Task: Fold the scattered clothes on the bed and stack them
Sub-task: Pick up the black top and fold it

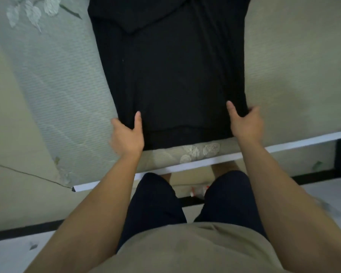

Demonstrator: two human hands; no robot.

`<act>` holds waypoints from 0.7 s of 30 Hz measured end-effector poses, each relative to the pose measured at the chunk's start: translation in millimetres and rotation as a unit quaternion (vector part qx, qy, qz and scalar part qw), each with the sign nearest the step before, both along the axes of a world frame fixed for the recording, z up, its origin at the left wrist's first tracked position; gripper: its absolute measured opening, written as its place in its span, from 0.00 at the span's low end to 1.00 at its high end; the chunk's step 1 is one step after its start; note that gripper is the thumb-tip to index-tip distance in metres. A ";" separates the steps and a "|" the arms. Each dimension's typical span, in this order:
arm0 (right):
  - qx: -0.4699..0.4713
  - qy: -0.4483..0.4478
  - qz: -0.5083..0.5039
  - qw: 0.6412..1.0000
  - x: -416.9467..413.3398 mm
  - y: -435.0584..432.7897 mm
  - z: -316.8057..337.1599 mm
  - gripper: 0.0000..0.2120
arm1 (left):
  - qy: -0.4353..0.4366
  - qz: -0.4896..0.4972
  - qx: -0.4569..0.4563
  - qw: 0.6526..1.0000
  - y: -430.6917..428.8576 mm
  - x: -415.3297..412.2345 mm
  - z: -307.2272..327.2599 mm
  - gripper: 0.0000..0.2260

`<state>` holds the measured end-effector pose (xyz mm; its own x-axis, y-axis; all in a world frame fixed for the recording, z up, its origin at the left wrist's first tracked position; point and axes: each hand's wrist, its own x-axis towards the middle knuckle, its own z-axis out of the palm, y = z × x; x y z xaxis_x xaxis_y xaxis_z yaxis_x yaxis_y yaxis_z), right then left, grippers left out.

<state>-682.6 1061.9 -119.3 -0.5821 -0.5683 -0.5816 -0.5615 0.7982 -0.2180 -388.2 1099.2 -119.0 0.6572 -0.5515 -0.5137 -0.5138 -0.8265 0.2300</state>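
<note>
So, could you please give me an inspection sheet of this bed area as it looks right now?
Surface: bed with a pale green quilted cover, leaf pattern in places.
Job's things: black shirt spread flat on the bed, hem toward the person.
Clutter: small red-and-white item on the floor, too blurred to identify.
Hands: left hand and right hand each grip a bottom corner of the shirt, thumbs on top.
Cables: nothing seen.
Surroundings: pale floor, white bed edge.
</note>
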 end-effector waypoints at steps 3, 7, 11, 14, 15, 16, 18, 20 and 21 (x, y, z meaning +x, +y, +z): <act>0.021 -0.016 0.005 1.000 -3.1 17.3 4.2 0.36 | 0.017 -0.030 0.013 0.999 7.7 7.6 6.8 0.26; -0.004 -0.121 -0.064 0.991 -14.1 37.0 14.0 0.23 | 0.076 -0.002 0.042 0.996 21.3 23.3 12.6 0.29; -0.030 -0.225 -0.193 0.955 -24.6 53.7 22.9 0.15 | 0.167 0.145 0.050 0.974 48.2 28.4 10.0 0.27; -0.052 -0.281 -0.257 0.923 -31.7 62.9 31.0 0.16 | 0.330 0.332 0.030 0.883 66.8 17.6 18.5 0.16; -0.060 -0.295 -0.271 0.914 -34.7 67.4 34.6 0.17 | 0.367 0.370 0.015 0.853 73.7 13.1 23.6 0.15; -0.067 -0.305 -0.277 0.909 -37.5 72.8 39.4 0.18 | 0.395 0.398 0.000 0.828 80.1 7.5 30.2 0.15; -0.073 -0.338 -0.280 0.896 -43.2 82.2 50.6 0.24 | 0.436 0.438 -0.040 0.785 92.3 -1.2 40.8 0.18; -0.082 -0.370 -0.295 0.877 -48.8 91.1 64.8 0.30 | 0.440 0.462 -0.078 0.766 103.3 -10.0 58.8 0.19; -0.095 -0.382 -0.299 0.869 -51.1 94.5 73.2 0.28 | 0.428 0.471 -0.099 0.765 108.3 -12.8 66.2 0.17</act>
